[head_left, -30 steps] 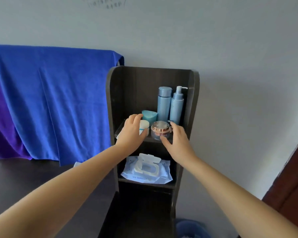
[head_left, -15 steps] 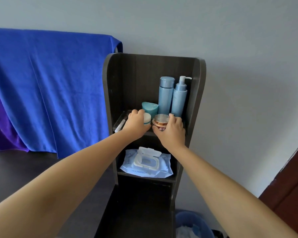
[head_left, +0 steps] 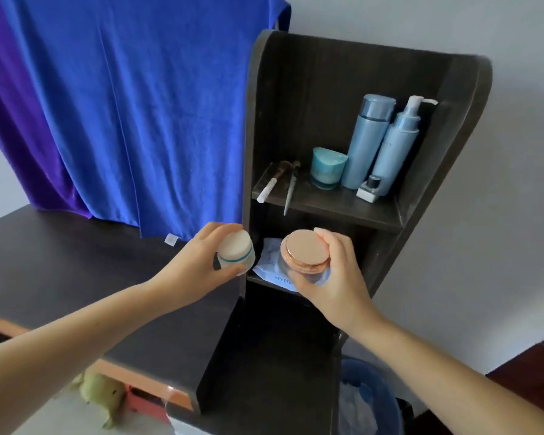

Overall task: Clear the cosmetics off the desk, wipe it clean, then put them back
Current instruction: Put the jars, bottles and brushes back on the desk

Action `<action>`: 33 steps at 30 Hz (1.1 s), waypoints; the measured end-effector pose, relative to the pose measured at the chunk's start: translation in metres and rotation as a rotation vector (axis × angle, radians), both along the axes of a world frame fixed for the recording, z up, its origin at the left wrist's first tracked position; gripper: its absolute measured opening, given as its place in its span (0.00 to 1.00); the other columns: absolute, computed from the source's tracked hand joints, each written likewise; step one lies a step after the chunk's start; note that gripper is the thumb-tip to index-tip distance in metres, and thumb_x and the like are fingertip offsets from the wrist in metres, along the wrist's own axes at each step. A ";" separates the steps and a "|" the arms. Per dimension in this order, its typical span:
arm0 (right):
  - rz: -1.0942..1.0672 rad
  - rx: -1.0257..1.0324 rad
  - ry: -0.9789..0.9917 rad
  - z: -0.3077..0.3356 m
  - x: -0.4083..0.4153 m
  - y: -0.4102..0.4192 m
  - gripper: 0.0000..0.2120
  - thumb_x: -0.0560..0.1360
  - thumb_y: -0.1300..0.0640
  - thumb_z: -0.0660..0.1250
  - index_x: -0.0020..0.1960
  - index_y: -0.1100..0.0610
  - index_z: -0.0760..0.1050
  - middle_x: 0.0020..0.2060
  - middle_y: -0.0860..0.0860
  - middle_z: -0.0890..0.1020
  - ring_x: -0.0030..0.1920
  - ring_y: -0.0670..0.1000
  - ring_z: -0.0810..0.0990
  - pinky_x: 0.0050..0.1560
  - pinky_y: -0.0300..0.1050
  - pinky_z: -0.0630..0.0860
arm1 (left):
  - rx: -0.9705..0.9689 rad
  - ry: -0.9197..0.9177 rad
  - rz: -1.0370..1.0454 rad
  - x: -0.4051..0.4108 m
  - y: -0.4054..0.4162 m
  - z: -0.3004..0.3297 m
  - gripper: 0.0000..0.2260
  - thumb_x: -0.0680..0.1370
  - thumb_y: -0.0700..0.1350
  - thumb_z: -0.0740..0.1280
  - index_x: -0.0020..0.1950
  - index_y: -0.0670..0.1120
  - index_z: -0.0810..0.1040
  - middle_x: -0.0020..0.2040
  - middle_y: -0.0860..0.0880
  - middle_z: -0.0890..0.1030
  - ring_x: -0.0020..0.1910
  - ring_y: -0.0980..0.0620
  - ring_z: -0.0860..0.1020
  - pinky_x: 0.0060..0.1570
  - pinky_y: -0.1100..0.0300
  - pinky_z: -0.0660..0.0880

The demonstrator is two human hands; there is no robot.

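Note:
My left hand [head_left: 198,268] grips a white jar with a teal band [head_left: 236,252], held in the air in front of the dark shelf unit [head_left: 471,127]. My right hand [head_left: 333,281] grips a jar with a rose-gold lid [head_left: 305,253] beside it. On the upper shelf stand a teal cup [head_left: 327,167], a tall blue bottle [head_left: 366,142], a blue pump bottle [head_left: 398,146] and a small white bottle [head_left: 369,188]. Two brushes [head_left: 278,183] lie at the shelf's left. A wipes pack [head_left: 270,271] on the lower shelf is mostly hidden behind the jars.
The dark desk [head_left: 60,262] stretches to the left below my left arm. A blue towel [head_left: 139,105] hangs behind it. A blue bin [head_left: 371,400] with a plastic liner stands on the floor at the lower right, next to the shelf unit.
Both hands closed on the two jars on the upper shelf, then lifted them off and drew them down and toward me. The camera tilted downward.

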State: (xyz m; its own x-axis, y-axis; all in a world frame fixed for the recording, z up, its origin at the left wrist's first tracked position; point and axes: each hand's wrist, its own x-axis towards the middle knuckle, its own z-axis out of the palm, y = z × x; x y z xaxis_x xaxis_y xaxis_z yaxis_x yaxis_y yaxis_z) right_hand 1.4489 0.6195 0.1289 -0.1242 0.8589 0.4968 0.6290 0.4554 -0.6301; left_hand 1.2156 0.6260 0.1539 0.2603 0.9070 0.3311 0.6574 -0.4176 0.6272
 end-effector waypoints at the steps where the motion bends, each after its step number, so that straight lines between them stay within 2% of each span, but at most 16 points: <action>1: 0.005 -0.028 -0.010 -0.013 -0.013 0.002 0.36 0.64 0.43 0.71 0.66 0.56 0.65 0.59 0.46 0.68 0.62 0.47 0.69 0.62 0.36 0.68 | -0.017 -0.003 0.020 -0.011 0.005 -0.011 0.24 0.71 0.45 0.72 0.65 0.49 0.69 0.53 0.57 0.70 0.50 0.67 0.70 0.46 0.79 0.65; 4: 0.016 -0.143 0.007 -0.052 -0.057 0.015 0.36 0.63 0.39 0.67 0.65 0.58 0.66 0.56 0.47 0.69 0.60 0.47 0.70 0.60 0.29 0.65 | -0.080 -0.005 0.073 -0.046 0.029 -0.048 0.25 0.70 0.44 0.72 0.65 0.46 0.69 0.52 0.59 0.69 0.48 0.60 0.72 0.46 0.73 0.66; 8: -0.012 -0.282 0.037 -0.102 -0.120 0.042 0.38 0.62 0.41 0.69 0.66 0.58 0.66 0.56 0.50 0.69 0.59 0.49 0.71 0.59 0.37 0.67 | -0.167 0.039 0.092 -0.096 0.073 -0.103 0.27 0.71 0.45 0.72 0.67 0.45 0.68 0.61 0.48 0.70 0.56 0.51 0.71 0.54 0.64 0.67; 12: -0.157 -0.390 0.091 -0.147 -0.182 0.083 0.35 0.63 0.52 0.77 0.64 0.62 0.67 0.56 0.56 0.71 0.59 0.55 0.72 0.59 0.41 0.69 | -0.245 0.085 0.053 -0.137 0.120 -0.150 0.26 0.72 0.47 0.71 0.68 0.45 0.67 0.64 0.46 0.70 0.63 0.48 0.69 0.60 0.61 0.66; 17: -0.432 -0.433 0.109 -0.190 -0.222 0.140 0.34 0.63 0.52 0.77 0.63 0.63 0.68 0.55 0.59 0.73 0.57 0.58 0.73 0.58 0.45 0.69 | -0.295 0.128 0.000 -0.155 0.175 -0.192 0.24 0.74 0.48 0.69 0.67 0.44 0.67 0.64 0.44 0.69 0.63 0.45 0.67 0.61 0.54 0.67; 21: -0.547 -0.439 0.050 -0.208 -0.226 0.163 0.35 0.63 0.51 0.76 0.65 0.61 0.67 0.57 0.59 0.72 0.58 0.58 0.73 0.58 0.47 0.70 | -0.273 0.146 -0.039 -0.150 0.200 -0.217 0.24 0.74 0.46 0.69 0.67 0.43 0.67 0.63 0.42 0.70 0.62 0.42 0.67 0.60 0.51 0.69; 27: -0.522 -0.405 -0.033 -0.220 -0.222 0.166 0.35 0.63 0.57 0.76 0.66 0.63 0.65 0.58 0.60 0.70 0.59 0.59 0.73 0.59 0.53 0.73 | -0.235 0.175 -0.080 -0.143 0.210 -0.234 0.25 0.74 0.44 0.69 0.68 0.41 0.66 0.63 0.41 0.69 0.62 0.40 0.67 0.59 0.48 0.70; 29: -0.501 -0.424 -0.040 -0.217 -0.222 0.166 0.38 0.64 0.57 0.76 0.68 0.64 0.62 0.61 0.60 0.69 0.61 0.59 0.72 0.61 0.53 0.72 | -0.245 0.196 -0.092 -0.142 0.210 -0.232 0.27 0.73 0.44 0.69 0.69 0.42 0.64 0.64 0.41 0.68 0.63 0.41 0.66 0.59 0.47 0.69; 33: -0.443 -0.369 0.012 -0.187 -0.220 0.156 0.40 0.68 0.53 0.74 0.72 0.63 0.58 0.68 0.60 0.65 0.68 0.58 0.67 0.64 0.50 0.70 | -0.179 0.188 -0.122 -0.144 0.203 -0.206 0.34 0.70 0.47 0.72 0.72 0.43 0.61 0.65 0.42 0.68 0.65 0.42 0.66 0.64 0.51 0.63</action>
